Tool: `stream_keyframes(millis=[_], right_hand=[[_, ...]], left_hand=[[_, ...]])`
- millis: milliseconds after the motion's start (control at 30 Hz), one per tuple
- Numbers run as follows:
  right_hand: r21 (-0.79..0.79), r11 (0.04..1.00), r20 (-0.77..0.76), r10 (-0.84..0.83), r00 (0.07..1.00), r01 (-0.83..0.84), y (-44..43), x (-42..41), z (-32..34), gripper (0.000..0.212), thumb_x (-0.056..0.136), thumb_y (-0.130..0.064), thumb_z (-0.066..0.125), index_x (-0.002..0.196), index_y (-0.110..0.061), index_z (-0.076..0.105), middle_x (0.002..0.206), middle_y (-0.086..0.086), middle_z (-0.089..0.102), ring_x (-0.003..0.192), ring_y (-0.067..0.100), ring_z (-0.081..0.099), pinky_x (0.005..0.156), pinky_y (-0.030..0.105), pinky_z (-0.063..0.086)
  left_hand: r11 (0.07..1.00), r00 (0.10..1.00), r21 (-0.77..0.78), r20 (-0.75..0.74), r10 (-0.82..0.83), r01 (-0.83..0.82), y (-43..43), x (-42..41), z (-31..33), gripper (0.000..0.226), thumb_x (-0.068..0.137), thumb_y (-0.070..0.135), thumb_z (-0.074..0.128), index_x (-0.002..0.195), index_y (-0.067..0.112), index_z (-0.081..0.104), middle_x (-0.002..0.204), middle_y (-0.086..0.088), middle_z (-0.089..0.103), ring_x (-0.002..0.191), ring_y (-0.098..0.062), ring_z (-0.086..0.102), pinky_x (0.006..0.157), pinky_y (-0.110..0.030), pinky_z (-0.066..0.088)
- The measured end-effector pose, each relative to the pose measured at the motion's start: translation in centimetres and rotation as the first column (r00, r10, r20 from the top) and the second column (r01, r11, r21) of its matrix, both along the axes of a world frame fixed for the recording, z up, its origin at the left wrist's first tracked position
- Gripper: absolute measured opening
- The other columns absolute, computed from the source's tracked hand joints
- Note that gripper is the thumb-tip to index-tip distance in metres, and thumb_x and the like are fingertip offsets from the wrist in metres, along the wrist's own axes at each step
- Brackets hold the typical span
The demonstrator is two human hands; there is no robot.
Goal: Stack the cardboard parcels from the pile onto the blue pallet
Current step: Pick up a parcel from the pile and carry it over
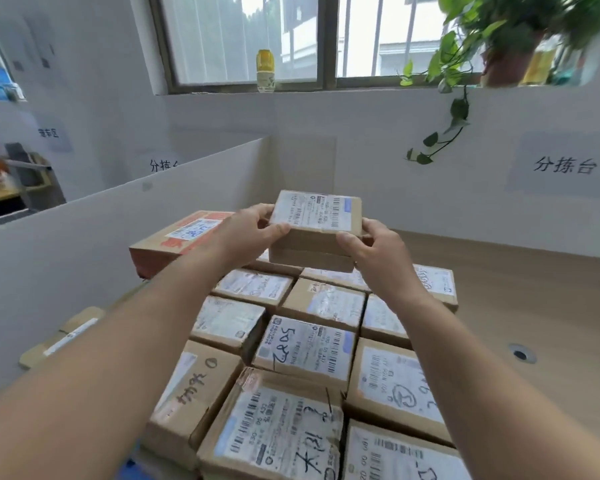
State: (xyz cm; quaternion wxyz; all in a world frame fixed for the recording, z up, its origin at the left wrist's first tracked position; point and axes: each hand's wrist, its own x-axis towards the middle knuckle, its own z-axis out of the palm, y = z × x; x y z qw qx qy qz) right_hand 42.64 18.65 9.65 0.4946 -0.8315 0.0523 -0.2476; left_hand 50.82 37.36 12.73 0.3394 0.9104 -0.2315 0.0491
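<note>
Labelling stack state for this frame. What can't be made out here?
Head view only:
- blue pallet: only a blue sliver shows at the bottom edge; the stacked parcels cover the rest, and the nearest ones are cut by that edge.
- held parcel: the left hand and right hand hide its ends; one box or two, unclear.
- Source pile: out of frame.
- labels: print blurred, too small.

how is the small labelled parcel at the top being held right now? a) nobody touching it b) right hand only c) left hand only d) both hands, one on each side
d: the left hand and the right hand each grip one side of the small parcel, thumbs on its near edge.
</note>
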Motion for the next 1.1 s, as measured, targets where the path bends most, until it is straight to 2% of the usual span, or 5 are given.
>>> stream_keyframes(millis=[233,533,800,933,1100], right_hand=[[-0.024,0.992,-0.05,-0.122,0.991,0.121,2.7,6.9,-0.1,0.038,0.093,-0.035,0.056,0.126,-0.018,0.056,0.114,-0.003,0.064,0.101,0.014,0.059,0.09,0.036,0.05],[0.002,0.977,-0.164,-0.211,0.964,0.215,5.5,14.5,-2.7,0.03,0.091,-0.031,0.059,0.119,-0.017,0.06,0.102,-0.006,0.062,0.101,0.015,0.059,0.091,0.032,0.047],[0.022,0.961,-0.235,-0.262,0.936,0.275,5.9,16.8,-4.0,0.025,0.09,-0.028,0.059,0.105,-0.008,0.062,0.099,0.003,0.066,0.096,0.024,0.062,0.083,0.05,0.051],[-0.016,0.959,-0.235,-0.28,0.931,0.285,5.7,17.1,-3.7,0.026,0.09,-0.029,0.059,0.108,-0.01,0.061,0.089,-0.007,0.061,0.097,0.024,0.061,0.084,0.047,0.052],[-0.07,0.962,-0.25,-0.273,0.929,0.264,5.7,16.9,-3.5,0.022,0.091,-0.024,0.058,0.11,-0.016,0.063,0.095,-0.005,0.064,0.097,0.021,0.062,0.085,0.044,0.052]], left_hand=[[0.996,0.996,0.045,-0.052,-0.073,0.075,1.6,8.9,0.3,0.041,0.091,0.037,0.057,0.126,0.017,0.055,0.112,0.001,0.064,0.105,-0.018,0.06,0.098,-0.04,0.044],[0.971,0.99,0.212,-0.108,-0.087,0.109,2.9,17.6,-2.2,0.043,0.092,0.041,0.053,0.129,0.019,0.053,0.125,-0.002,0.059,0.112,-0.022,0.054,0.099,-0.041,0.042],[0.937,0.994,0.332,-0.04,-0.103,0.11,2.6,19.8,-3.4,0.049,0.091,0.043,0.051,0.132,0.015,0.049,0.133,-0.008,0.049,0.123,-0.025,0.044,0.097,-0.037,0.036],[0.94,0.994,0.323,-0.056,-0.095,0.108,2.4,19.8,-3.1,0.043,0.091,0.04,0.051,0.124,0.012,0.053,0.129,-0.009,0.049,0.12,-0.027,0.044,0.092,-0.036,0.036],[0.92,0.994,0.377,-0.056,-0.091,0.106,2.4,19.4,-2.9,0.041,0.09,0.039,0.052,0.121,0.013,0.056,0.126,-0.009,0.049,0.119,-0.028,0.043,0.092,-0.037,0.037]])
